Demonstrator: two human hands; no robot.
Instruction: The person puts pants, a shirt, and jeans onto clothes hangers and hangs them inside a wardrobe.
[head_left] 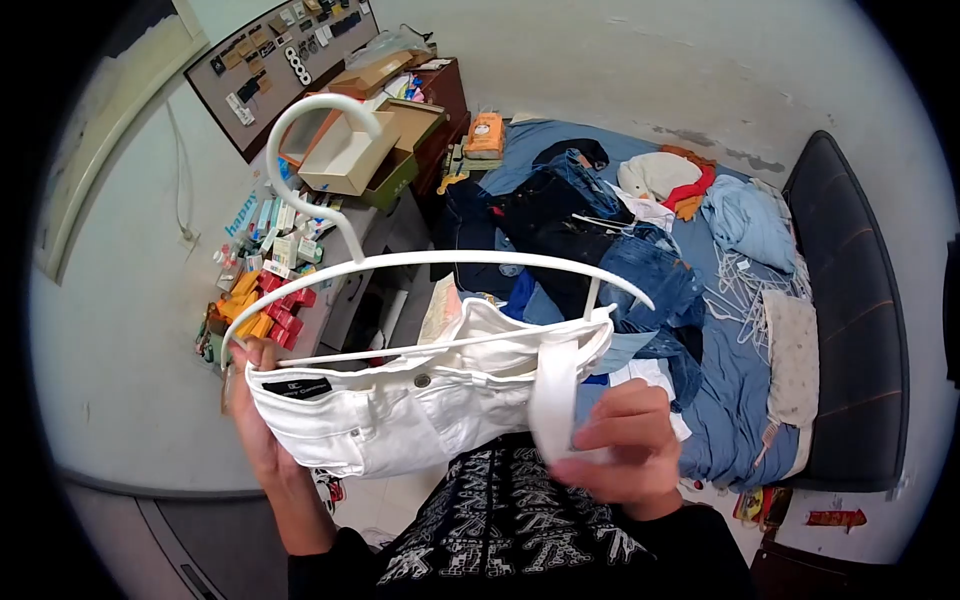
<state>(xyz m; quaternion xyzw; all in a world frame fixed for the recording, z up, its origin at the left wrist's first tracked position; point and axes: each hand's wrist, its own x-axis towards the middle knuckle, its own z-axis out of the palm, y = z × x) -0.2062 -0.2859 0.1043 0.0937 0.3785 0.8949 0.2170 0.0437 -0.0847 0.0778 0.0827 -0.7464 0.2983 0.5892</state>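
A pair of white jeans (400, 425) with a metal button and a dark label inside the waistband is held up in front of me. Its waistband lies along the lower bar of a white clothes hanger (440, 258), whose hook points up and to the left. My left hand (258, 420) is closed around the left end of the waistband, beside the hanger's end. From the right side of the waistband a white fabric strap (555, 400) hangs in a loop. My right hand (630, 445), slightly blurred, is curled with its thumb and fingers at the strap's lower part.
A bed (725, 425) with blue bedding carries piled jeans (650, 275), a bundle of white hangers (745, 290) and a light blue garment (745, 220). A dark headboard (850, 330) stands right. Small boxes (285, 245) and an open carton (345, 155) sit left.
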